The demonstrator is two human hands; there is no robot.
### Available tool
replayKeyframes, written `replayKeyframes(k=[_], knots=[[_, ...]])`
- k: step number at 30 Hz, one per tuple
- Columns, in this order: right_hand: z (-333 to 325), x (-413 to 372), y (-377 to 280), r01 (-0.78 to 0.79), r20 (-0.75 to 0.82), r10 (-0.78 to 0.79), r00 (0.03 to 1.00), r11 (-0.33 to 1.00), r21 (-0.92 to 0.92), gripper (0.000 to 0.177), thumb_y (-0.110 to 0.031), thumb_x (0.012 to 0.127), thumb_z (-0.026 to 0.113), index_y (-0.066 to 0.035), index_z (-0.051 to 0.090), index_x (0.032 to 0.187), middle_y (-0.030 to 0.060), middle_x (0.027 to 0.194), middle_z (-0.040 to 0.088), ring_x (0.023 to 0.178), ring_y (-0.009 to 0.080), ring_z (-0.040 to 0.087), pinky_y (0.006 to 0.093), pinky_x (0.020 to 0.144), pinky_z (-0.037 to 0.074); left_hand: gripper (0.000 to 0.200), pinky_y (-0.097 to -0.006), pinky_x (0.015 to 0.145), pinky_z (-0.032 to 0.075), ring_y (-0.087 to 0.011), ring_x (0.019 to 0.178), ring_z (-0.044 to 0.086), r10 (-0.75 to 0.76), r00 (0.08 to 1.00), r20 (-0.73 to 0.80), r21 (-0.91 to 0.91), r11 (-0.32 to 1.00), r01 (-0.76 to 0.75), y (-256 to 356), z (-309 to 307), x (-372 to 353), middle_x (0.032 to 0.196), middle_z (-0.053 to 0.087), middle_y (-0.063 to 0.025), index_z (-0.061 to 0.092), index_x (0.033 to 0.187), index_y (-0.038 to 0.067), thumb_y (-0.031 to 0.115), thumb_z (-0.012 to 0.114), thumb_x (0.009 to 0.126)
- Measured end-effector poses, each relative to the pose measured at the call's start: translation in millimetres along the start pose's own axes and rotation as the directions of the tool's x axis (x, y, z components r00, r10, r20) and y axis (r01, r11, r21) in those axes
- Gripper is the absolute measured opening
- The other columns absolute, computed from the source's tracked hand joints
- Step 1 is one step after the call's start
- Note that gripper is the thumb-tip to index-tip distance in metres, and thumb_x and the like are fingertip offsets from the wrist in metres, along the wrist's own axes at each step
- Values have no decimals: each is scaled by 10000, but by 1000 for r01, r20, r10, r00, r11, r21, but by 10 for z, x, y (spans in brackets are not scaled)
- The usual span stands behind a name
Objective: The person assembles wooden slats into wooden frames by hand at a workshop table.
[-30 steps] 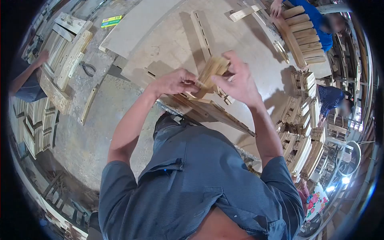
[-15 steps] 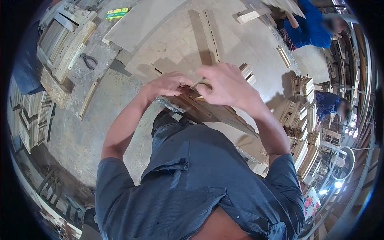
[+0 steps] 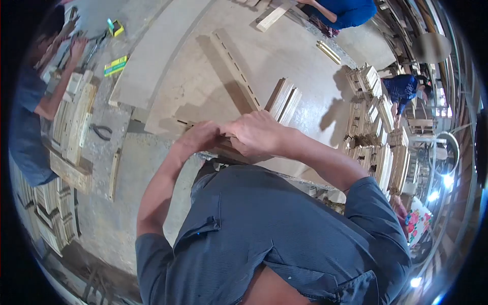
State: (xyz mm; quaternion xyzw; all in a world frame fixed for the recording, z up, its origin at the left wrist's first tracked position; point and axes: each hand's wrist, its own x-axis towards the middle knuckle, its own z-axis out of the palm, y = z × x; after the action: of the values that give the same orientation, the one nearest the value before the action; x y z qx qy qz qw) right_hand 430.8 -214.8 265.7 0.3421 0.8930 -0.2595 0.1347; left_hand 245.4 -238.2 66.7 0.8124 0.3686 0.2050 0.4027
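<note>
Wood (image 3: 230, 151) by my left hand (image 3: 201, 136) and right hand (image 3: 256, 133) | stiff, lightish, I reckon | I'd grab the edges | both curled in, can't tell on what

Lights (image 3: 448, 180) glare at lower right; edges curve into black.

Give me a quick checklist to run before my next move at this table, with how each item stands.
1. Bare left hand and bare right hand close together near the pale, flat table's near edge: ok.
2. Firm grip between the hands: cannot tell, the hands hide it.
3. Long, pale, slotted wooden strip well clear of the right hand: not ok, its near end appears right by it.
4. Dark, curved-handled pliers away from the hands: ok, lying off to the left.
5. Left-side co-worker's hand clear of yours: ok, well apart.
</note>
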Motion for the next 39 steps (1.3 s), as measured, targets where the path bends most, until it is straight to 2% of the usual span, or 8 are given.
replayKeyframes(k=[6,8,10,14,20,32,35,39], knots=[[22,-26,268,-7,54,6,999,1000,23,312,-329,939,593,-93,708,1107,183,825,728,788,377,719,477,718,562,141,-473,719,536,-430,829,685,37,999,8,-173,984,-35,442,-291,-4,866,700,-218,744,961,49,96,730,829],[-63,18,855,-381,387,122,914,587,714,492,-500,953,631,-44,712,1118,123,809,731,750,245,725,387,687,568,277,-452,730,532,-407,849,688,-80,989,124,25,997,78,322,-285,-62,916,702,-211,727,1067,76,17,718,796],[-6,-159,1542,-269,82,389,918,456,848,626,-588,937,644,6,706,1123,82,808,709,735,150,690,333,664,559,356,-442,735,539,-396,862,685,212,964,-161,16,977,-212,-84,45,-128,973,711,-206,686,1137,32,-23,712,787],[947,-447,3252,-664,-177,885,431,444,601,710,-475,868,753,12,563,1348,141,891,685,707,199,685,327,521,547,412,-402,751,549,-314,846,707,-52,988,-148,-201,979,22,394,-70,-271,971,723,-180,676,1176,10,-57,699,770],[1457,-484,3372,-420,57,919,391,123,899,1141,-146,746,880,-86,110,1586,163,980,686,671,233,696,328,465,501,500,-326,795,529,-160,843,668,-426,897,-118,-515,799,312,453,-57,-639,923,732,-85,692,1235,64,-86,633,762],[1774,-312,3265,-516,-135,907,399,344,785,1028,-114,700,856,-17,297,1558,118,839,683,650,184,656,322,469,487,281,-319,898,553,-168,975,699,-364,853,-375,-356,906,230,568,118,-401,1058,770,-114,717,1196,-2,-13,730,915],[2031,-323,3595,-257,-179,892,415,304,917,418,-50,682,836,27,693,1068,86,722,662,597,169,637,307,452,459,271,-321,903,554,-159,1000,698,-392,836,-383,-427,878,216,566,207,-395,1067,772,-104,719,1189,-15,-15,722,918],[1810,-384,3349,-387,-2,856,516,235,892,408,-89,650,872,58,676,976,140,838,727,598,231,671,366,582,567,276,-317,914,551,-151,1027,695,-498,761,-415,-500,824,266,590,247,-573,1086,767,-88,713,1212,-19,-17,694,936]])
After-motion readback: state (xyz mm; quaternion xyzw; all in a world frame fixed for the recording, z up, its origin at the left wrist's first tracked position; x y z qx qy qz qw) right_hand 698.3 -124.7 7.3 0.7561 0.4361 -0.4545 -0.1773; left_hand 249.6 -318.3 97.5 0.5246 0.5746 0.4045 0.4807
